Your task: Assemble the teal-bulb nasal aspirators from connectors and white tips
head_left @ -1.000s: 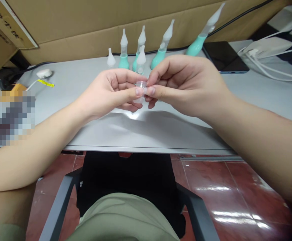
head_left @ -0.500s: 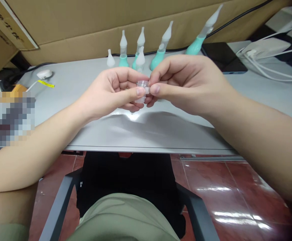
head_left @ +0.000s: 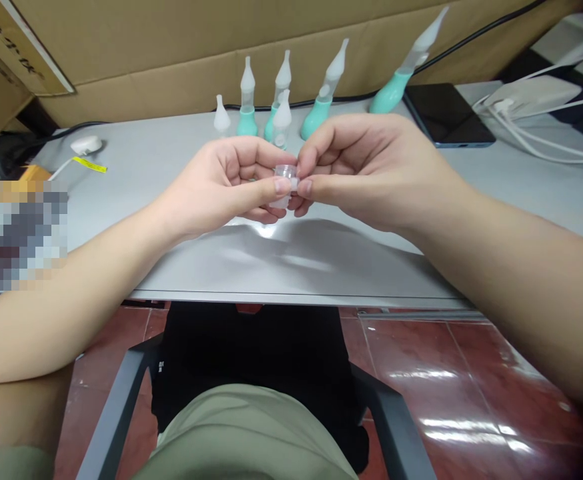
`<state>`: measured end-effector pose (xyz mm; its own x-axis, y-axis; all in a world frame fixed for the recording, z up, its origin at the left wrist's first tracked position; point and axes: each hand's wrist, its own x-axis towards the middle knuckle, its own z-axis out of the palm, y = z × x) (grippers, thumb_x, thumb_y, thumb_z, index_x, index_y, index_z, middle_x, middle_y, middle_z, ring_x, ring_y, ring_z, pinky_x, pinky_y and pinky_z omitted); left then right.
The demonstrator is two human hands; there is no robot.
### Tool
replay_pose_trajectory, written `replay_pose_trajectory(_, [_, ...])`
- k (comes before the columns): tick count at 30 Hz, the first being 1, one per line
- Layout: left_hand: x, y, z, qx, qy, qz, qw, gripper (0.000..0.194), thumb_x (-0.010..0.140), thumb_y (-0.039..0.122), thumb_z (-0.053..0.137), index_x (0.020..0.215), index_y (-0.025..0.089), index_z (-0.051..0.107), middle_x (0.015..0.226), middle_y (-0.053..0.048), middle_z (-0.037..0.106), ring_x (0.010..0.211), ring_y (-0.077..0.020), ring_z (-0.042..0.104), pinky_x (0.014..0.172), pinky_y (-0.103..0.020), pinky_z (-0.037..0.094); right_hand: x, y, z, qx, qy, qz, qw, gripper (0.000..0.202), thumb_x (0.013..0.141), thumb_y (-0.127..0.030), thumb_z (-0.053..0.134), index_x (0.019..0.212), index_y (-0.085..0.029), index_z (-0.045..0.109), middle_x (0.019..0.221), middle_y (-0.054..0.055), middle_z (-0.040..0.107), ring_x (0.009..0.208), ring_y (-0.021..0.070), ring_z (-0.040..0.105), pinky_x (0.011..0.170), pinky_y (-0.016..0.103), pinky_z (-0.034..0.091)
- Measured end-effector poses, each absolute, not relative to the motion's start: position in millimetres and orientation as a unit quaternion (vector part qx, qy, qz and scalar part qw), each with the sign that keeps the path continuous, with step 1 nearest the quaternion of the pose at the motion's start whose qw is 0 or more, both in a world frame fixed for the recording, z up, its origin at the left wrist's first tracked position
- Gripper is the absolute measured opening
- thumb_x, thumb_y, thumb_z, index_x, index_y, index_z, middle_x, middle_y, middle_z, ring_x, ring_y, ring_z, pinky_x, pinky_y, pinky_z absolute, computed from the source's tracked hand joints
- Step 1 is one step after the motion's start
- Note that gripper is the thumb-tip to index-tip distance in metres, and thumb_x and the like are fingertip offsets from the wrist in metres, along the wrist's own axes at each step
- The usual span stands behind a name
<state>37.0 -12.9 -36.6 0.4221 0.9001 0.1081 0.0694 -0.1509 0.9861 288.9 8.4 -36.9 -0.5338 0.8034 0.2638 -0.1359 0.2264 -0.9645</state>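
One small, clear plastic cylinder [head_left: 285, 171] with a ringed rim was held above the pale grey table [head_left: 211, 267]. Its rim faced up, its long axis nearly upright, the top leaning slightly right. A short, whitish stub [head_left: 294, 183] pointed sideways from it. The left hand [head_left: 224, 179] gripped the cylinder between thumb and fingers; the right hand [head_left: 366, 167] pinched the stub.

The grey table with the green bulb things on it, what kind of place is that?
It looks like a small indoor workspace, maybe a desk for hand work. There's a grey table with teal bulbs along its back, a small clear part being held above it, and a chair armrest in front.
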Motion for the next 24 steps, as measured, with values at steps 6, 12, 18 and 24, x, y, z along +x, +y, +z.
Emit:
replay_pose_trajectory(6, [38.7,-13.6,-38.2,0.654,0.374,0.393,0.526,0.061,0.095,0.067,0.119,0.122,0.024,0.086,0.104,-0.006,0.095,0.116,-0.0373,0.103,0.097,-0.045,0.091,284.5,4.9,-35.9,-0.261,-0.637,0.587,0.427,0.035,0.087,0.003,0.106,0.088,-0.022,0.081,0.080,0.001,0.081,0.071,0.0174,0.076,0.075,0.033,0.068])
replay_pose_trajectory(12, [40.6,-14.5,-40.0,0.655,0.371,0.399,0.524,0.060,0.095,0.070,0.118,0.121,0.025,0.087,0.103,-0.004,0.095,0.111,-0.0339,0.103,0.098,-0.044,0.091,283.3,6.2,-38.8,-0.263,-0.630,0.599,0.419,0.034,0.088,0.002,0.101,0.088,-0.022,0.077,0.074,-0.001,0.076,0.065,0.0156,0.071,0.070,0.031,0.064])
replay_pose_trajectory(18, [40.1,-14.2,-38.9,0.655,0.378,0.400,0.518,0.054,0.099,0.064,0.116,0.122,0.025,0.087,0.105,-0.004,0.094,0.116,-0.0348,0.103,0.095,-0.042,0.091,288.0,5.6,-36.1,-0.254,-0.629,0.608,0.413,0.032,0.088,-0.005,0.103,0.090,-0.022,0.077,0.077,-0.001,0.076,0.069,0.0175,0.075,0.071,0.032,0.065])
replay_pose_trajectory(24, [35.5,-11.1,-41.6,0.651,0.372,0.403,0.524,0.055,0.100,0.065,0.116,0.131,0.028,0.089,0.115,-0.002,0.097,0.120,-0.0333,0.102,0.100,-0.044,0.091,286.9,6.0,-34.2,-0.262,-0.622,0.607,0.420,0.026,0.092,-0.009,0.103,0.091,-0.022,0.080,0.083,0.000,0.079,0.069,0.0161,0.073,0.073,0.033,0.065])
